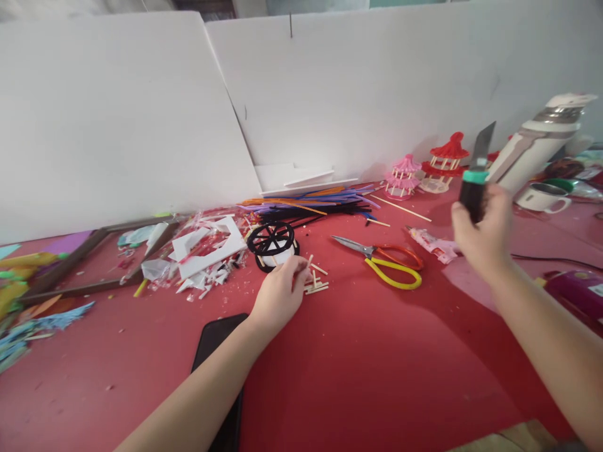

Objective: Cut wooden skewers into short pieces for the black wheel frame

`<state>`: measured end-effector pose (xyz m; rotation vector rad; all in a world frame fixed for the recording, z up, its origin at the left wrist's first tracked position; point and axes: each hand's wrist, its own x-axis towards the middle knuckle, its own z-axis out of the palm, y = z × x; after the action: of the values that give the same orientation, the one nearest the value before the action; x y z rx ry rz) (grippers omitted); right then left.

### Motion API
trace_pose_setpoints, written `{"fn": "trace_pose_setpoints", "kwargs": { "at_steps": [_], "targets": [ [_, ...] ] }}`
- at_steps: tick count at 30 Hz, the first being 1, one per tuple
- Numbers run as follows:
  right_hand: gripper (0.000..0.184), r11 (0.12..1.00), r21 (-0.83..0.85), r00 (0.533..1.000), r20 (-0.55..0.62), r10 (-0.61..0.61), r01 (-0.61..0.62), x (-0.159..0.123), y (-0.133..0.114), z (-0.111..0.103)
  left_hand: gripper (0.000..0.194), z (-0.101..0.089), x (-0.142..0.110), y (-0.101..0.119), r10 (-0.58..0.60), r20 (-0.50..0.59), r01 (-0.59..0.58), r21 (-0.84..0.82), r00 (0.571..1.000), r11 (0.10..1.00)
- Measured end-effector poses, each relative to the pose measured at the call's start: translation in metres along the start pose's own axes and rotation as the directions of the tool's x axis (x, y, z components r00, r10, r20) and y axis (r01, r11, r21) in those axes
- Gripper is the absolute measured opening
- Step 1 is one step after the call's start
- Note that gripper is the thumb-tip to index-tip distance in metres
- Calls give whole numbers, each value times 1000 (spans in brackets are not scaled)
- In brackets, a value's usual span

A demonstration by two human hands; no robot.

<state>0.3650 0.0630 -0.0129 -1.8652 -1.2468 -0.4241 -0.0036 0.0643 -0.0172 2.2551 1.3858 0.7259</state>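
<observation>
My right hand [487, 229] is raised over the right side of the table, wrapped around the dark handle of a knife [475, 179] with a teal collar. Its blade points up. Low over the table, my left hand [282, 292] is closed in a pinch, with a short wooden stick [309, 261] showing at the fingertips. Several more cut sticks [318, 287] lie just right of those fingers. Behind the left hand stands a small round frame [272, 242] wrapped in black, with a spoked top; the hand partly hides it.
Scissors [396, 267] with red and yellow handles lie between my hands, near a pink glue gun [433, 243]. Pipe cleaners [306, 204], foam scraps [211, 248] and small pink [404, 177] and red pavilions [447, 160] sit behind. A phone [221, 336] is under my left forearm; a flask [537, 144] leans right.
</observation>
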Motion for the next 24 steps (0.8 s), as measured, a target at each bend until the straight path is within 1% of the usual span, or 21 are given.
{"fn": "trace_pose_setpoints", "kwargs": {
  "at_steps": [1,3,5,6,7,8,9,10,11,12,13,14,15,17,19,22,24],
  "targets": [
    [44,997,37,998,28,-64,63,-8,-11,-1,12,0,0,0,-15,-10,15,-20,1000,1000],
    [37,977,107,975,106,-195,184,-26,-32,-4,12,-2,1,2,-39,-29,37,-51,999,998],
    [31,943,174,938,156,-310,283,-41,-51,-7,15,-4,2,8,-63,-54,55,-135,997,989],
    [28,918,212,911,177,-373,335,-47,-60,-10,16,-6,2,13,-82,-58,68,-215,995,974],
    [24,883,255,878,180,-443,393,-53,-68,-13,16,-8,2,19,-110,-57,86,-328,992,941],
    [21,864,284,858,191,-476,416,-57,-75,-16,16,-10,2,26,-147,-32,116,-458,989,881],
    [18,857,306,842,228,-490,415,-61,-81,-20,16,-12,2,33,-185,33,168,-588,982,791],
    [16,862,318,830,281,-483,394,-63,-86,-23,15,-14,1,40,-224,112,236,-708,968,665],
    [12,877,308,813,352,-464,368,-66,-91,-26,13,-15,0,46,-246,213,313,-802,946,509],
    [10,897,272,785,438,-439,350,-67,-94,-29,11,-16,-2,51,-254,316,392,-850,914,352],
    [9,915,207,747,528,-403,347,-68,-96,-30,12,-15,-5,55,-248,405,458,-862,880,218],
    [9,923,128,703,613,-360,362,-68,-97,-32,14,-14,-8,56,-234,477,511,-852,847,112],
    [10,920,52,659,683,-316,388,-68,-96,-32,14,-12,-10,56,-219,529,549,-835,820,39],
    [14,901,-45,595,765,-246,431,-67,-92,-30,7,-6,-16,53,-197,586,591,-806,786,-40],
    [15,891,-61,565,793,-230,449,-66,-85,-26,3,0,-20,49,-182,606,601,-794,774,-89],
    [17,881,-53,553,796,-248,471,-65,-77,-17,7,4,-22,44,-169,604,589,-797,779,-138],
    [19,876,-68,571,782,-251,478,-64,-75,-11,7,4,-23,44,-173,609,591,-793,774,-148]
  ]
}}
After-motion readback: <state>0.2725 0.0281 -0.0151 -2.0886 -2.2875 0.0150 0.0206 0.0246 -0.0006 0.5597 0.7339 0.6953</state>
